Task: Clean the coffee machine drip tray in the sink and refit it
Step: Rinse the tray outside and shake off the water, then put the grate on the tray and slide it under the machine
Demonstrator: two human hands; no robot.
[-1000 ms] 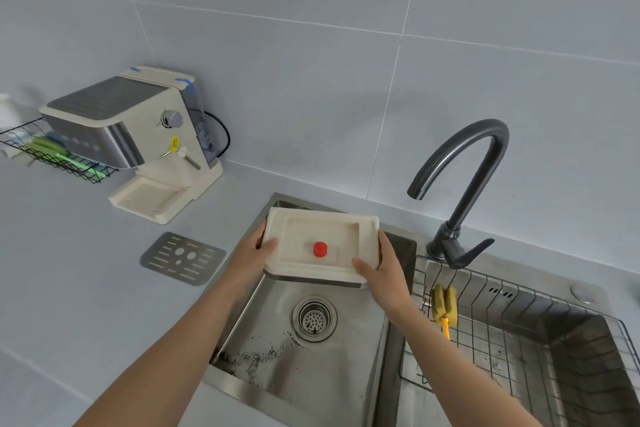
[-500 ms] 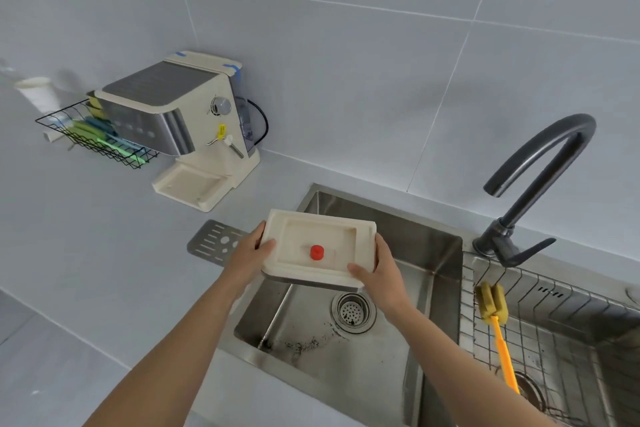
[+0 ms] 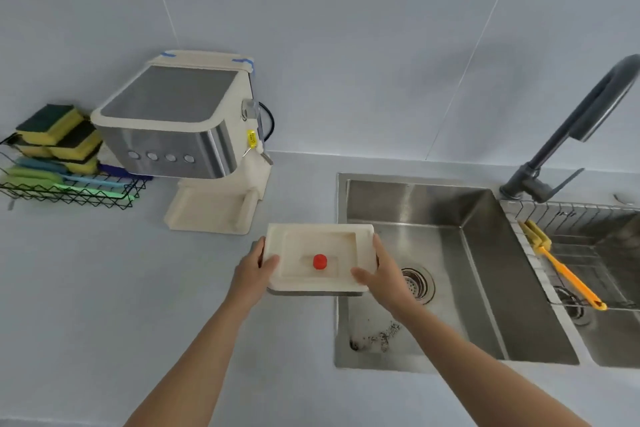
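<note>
Cream plastic makes up the drip tray [image 3: 318, 262], which hangs level above the counter [image 3: 104, 288] at the left lip of the sink [image 3: 450, 253]; the left hand [image 3: 251, 272] is closed on its left short edge, thumb over the rim and fingers underneath, and the right hand [image 3: 382, 274] is clamped on the right short edge in the same way, so the tray is carried between both; a small red float [image 3: 319, 261] stands upright in the shallow well between the two grips; a thin grey edge shows just under the near side of the tray, and I cannot tell whether it is part of the tray or something lying beneath it; beyond the left grip and a little further from the body sits the coffee machine [image 3: 180, 128], its cream base [image 3: 211, 211] bare where the tray belongs; right of the right grip the sink bowl shows dark specks near its front wall, and past it a yellow brush [image 3: 561, 270] lies on the wire rack [image 3: 571, 218] under the dark tap [image 3: 571, 135]; judging by this, the washing looks finished or nearly so, and what remains is sliding the tray onto the base, plus any grille that goes on top, which is not plainly in sight; a yellow tag [image 3: 251, 139] on the machine's wand carries print too small to read, and no brand name can be made out.
</note>
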